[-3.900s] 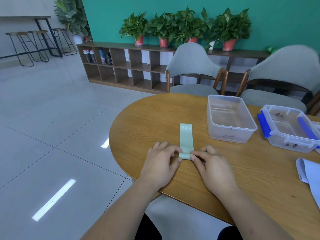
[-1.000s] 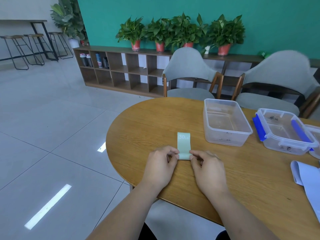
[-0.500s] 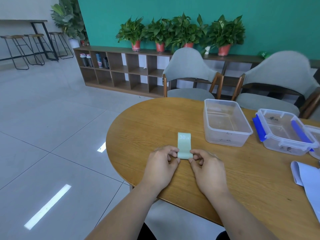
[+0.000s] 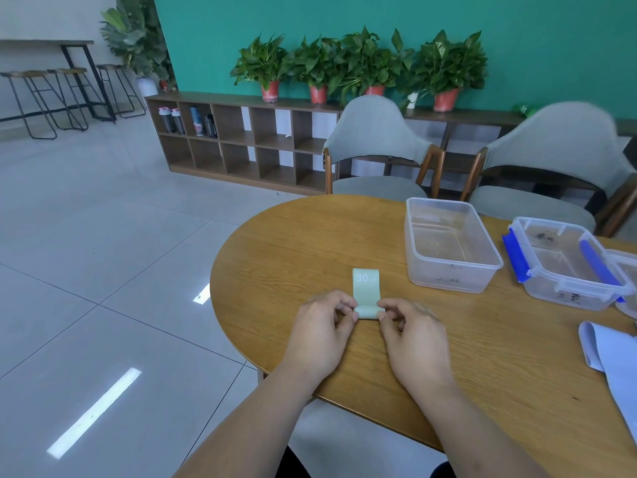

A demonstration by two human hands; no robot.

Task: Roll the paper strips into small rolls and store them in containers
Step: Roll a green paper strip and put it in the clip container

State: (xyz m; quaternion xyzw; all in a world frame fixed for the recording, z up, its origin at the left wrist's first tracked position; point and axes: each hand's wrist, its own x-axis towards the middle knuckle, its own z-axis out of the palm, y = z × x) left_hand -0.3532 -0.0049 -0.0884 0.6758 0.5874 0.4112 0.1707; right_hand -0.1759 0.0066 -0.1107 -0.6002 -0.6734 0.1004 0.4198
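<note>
A pale green strip (image 4: 366, 288) marked "30 LB" lies on the round wooden table (image 4: 275, 257), its near end wound into a small roll. My left hand (image 4: 324, 326) pinches the roll's left end and my right hand (image 4: 410, 331) pinches its right end. An open clear plastic container (image 4: 448, 246) stands empty behind and to the right of the strip. A second clear container (image 4: 565, 267) with blue clips sits further right.
A pale blue-grey strip (image 4: 613, 360) lies at the table's right edge. Another clear container's rim (image 4: 627, 270) shows at the far right. Two grey chairs (image 4: 375, 157) stand behind the table, with a low shelf and potted plants beyond.
The flat part of the green strip has grown shorter as the roll between my fingers has grown and moved away from me. Both hands stay at the roll's ends.
</note>
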